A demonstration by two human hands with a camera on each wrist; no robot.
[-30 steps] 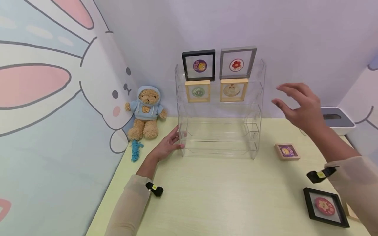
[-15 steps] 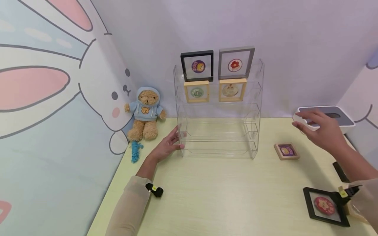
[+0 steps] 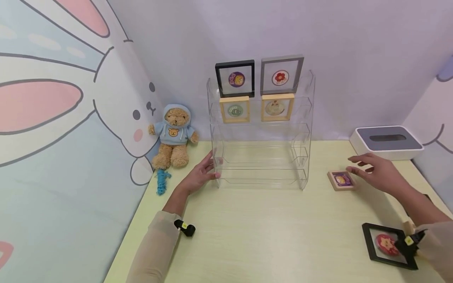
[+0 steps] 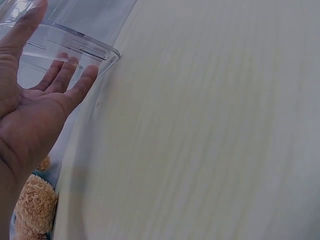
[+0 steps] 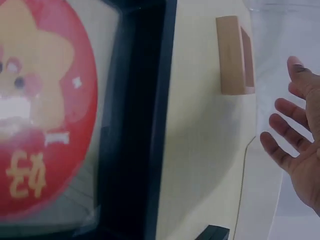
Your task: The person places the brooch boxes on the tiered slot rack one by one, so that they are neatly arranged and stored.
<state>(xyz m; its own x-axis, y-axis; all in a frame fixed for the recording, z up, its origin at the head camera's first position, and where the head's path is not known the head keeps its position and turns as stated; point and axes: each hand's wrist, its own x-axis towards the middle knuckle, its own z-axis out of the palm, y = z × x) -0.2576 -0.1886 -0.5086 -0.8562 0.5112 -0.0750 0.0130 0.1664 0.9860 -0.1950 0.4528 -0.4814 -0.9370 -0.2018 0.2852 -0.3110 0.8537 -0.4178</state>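
Note:
A clear acrylic display rack (image 3: pixel 262 169) with several tiers stands by the back wall. My left hand (image 3: pixel 199 177) rests against its lower left side, thumb toward the front edge; in the left wrist view the fingers (image 4: pixel 80 90) are spread and fairly straight along the clear panel. On the table right of the rack lies a small wooden frame (image 3: pixel 341 181) with a purple bear badge. Just beside and above it hovers my right hand (image 3: pixel 380 173), fingers loosely bent and holding nothing. In the right wrist view that hand (image 5: pixel 305 155) is apart from the wooden frame (image 5: pixel 231 55).
The rack's upper tiers hold a black frame (image 3: pixel 235 78), a grey frame (image 3: pixel 281 74) and two light wooden frames (image 3: pixel 234 110). A black frame with a red badge (image 3: pixel 387 243) lies under my right forearm. A tissue box (image 3: pixel 387 143) and teddy bear (image 3: pixel 175 133) stand behind.
My right hand has come down from beside the rack's upper right, past the tissue box, to the small wooden frame. My left hand stays at the rack's side.

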